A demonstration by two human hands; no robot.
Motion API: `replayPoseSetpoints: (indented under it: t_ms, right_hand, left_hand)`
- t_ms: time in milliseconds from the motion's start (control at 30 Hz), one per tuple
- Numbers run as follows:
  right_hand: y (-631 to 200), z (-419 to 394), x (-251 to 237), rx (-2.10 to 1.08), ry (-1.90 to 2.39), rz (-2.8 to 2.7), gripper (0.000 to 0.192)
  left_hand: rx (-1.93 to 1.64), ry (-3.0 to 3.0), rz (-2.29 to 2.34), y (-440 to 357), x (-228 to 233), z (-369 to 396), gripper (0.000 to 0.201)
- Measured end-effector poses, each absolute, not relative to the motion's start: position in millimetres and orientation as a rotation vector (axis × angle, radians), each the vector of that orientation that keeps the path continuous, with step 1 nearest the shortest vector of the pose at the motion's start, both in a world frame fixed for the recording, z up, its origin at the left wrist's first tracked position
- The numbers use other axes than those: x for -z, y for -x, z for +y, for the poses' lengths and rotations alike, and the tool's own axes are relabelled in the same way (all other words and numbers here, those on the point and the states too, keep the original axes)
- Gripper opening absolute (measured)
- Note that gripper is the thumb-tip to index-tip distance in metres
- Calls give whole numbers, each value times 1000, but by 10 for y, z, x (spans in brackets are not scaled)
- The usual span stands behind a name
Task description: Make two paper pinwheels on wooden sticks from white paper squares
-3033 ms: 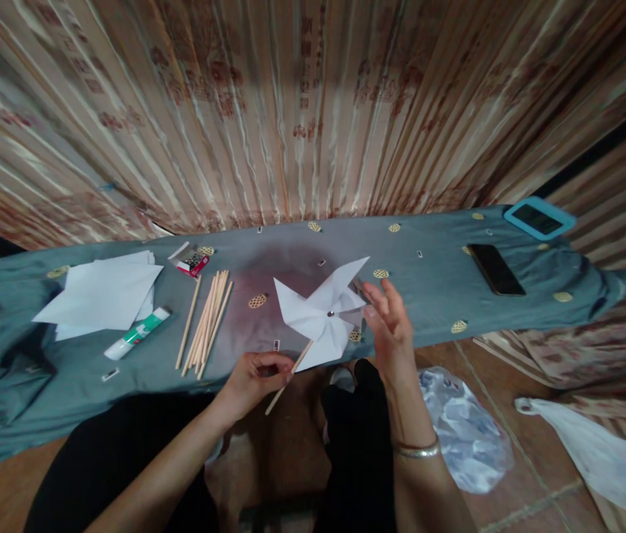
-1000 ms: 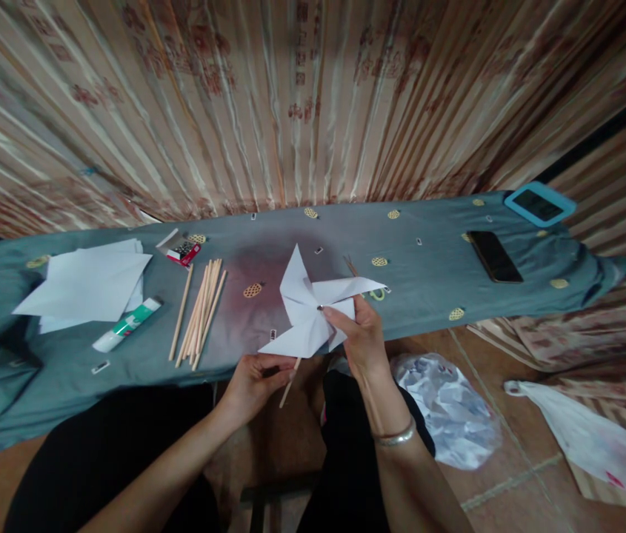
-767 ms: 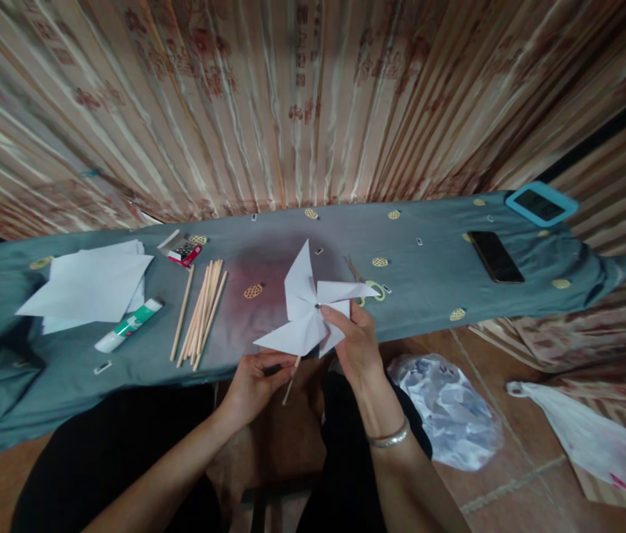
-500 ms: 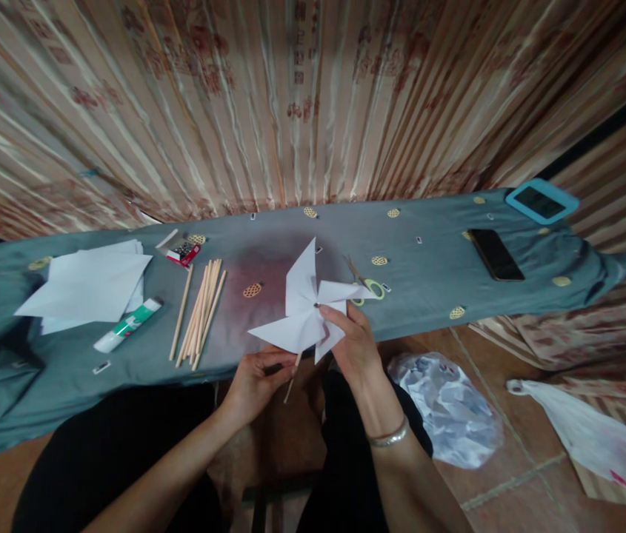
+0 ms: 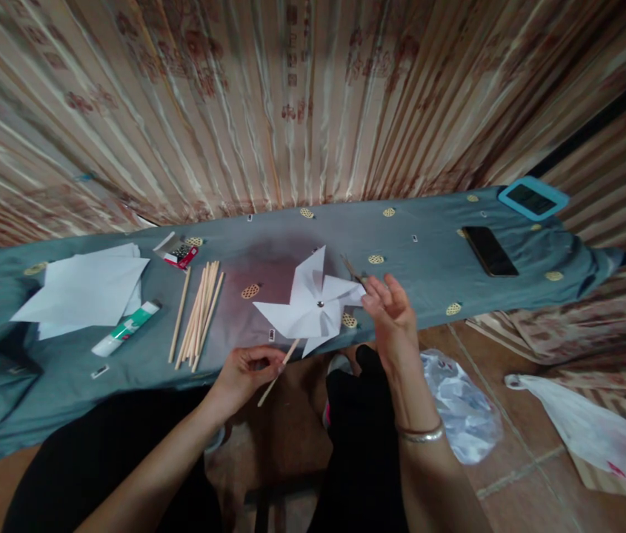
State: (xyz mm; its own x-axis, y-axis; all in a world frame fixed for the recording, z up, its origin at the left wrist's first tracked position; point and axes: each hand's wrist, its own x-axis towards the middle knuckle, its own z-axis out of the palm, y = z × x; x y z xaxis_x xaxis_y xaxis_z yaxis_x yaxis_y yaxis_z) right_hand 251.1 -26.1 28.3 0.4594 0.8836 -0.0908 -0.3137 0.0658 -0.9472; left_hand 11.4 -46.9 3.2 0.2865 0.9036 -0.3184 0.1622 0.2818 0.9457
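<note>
A white paper pinwheel [image 5: 313, 307] with a small round metal pin at its centre hangs over the front edge of the table, on a thin wooden stick [image 5: 272, 385]. The stick is pinched between thumb and fingers of my left hand [image 5: 246, 376], just below the paper blades. My right hand [image 5: 395, 326] is at the pinwheel's right blade tip, palm turned up, fingers apart and loosely bent. Whether it touches that tip is hard to make out. Behind its fingers lie scissors [image 5: 353, 269], their blades showing and the handles mostly hidden.
To the left on the grey-green cloth [image 5: 435, 259] are white paper sheets [image 5: 82, 289], a glue stick [image 5: 127, 327], several wooden sticks [image 5: 200, 317] and a small open box [image 5: 178, 252]. A phone [image 5: 489, 252] and a blue-framed device [image 5: 533, 198] lie right. Plastic bags [image 5: 460, 407] rest on the floor.
My right hand has moved off the pinwheel's centre to the right, and its fingers have spread. The pinwheel's blades have turned and its central pin shows fully. My left hand still grips the stick.
</note>
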Motion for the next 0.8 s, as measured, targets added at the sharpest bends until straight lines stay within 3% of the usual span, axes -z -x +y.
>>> replayPoseSetpoints:
  t_ms: [100,233,367,800]
  right_hand:
    - [-2587,-293,-302,-915,1176,-803,74]
    - [-2557,-346,-362,-1036,1206,-980,73]
    - [-2521,-364,-370,-1142,1280,-970,79]
    - [-2509,-366,-336,-1289,1277,-953,72]
  left_hand:
    - [-656,-1286,1191,-73,-38,-481,18]
    - [-616,-1354,1179,-37,-53,-488,16]
    - [-583,-1389,1169,-16,-104,-474,16]
    - [-545,-1384,1170,2,-107,-488,16]
